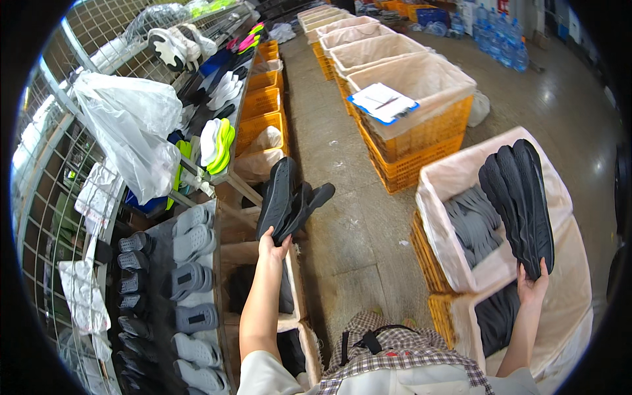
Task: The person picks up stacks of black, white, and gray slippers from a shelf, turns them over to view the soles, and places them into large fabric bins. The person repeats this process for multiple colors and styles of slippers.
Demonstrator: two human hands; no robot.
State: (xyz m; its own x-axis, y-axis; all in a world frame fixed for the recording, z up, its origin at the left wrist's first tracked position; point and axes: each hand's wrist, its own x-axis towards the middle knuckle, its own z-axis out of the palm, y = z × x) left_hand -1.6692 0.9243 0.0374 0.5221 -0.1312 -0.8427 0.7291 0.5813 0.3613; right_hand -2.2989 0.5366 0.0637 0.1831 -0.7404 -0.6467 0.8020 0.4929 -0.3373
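Observation:
My left hand (274, 243) is closed round the heel ends of several black shoe soles (278, 197), which fan apart at the top above the aisle. On the right, my right hand (532, 284) grips the lower end of a stack of black shoe soles (519, 204), held upright and pressed together. That stack is over a cloth-lined crate (431, 184) with grey soles (473, 224) lying in it. Nearer to me, another lined crate holds dark soles (498, 319). To my left, grey soles (194, 243) and black soles (133, 283) lie in rows on a table.
Lined orange crates (421, 148) stand in a row ahead, with a blue clipboard (383, 104) and papers on one. Further orange crates (262, 102) line the left rack. A plastic bag (128, 125) hangs on wire mesh. Blue water bottles (503, 39) stand at the far right.

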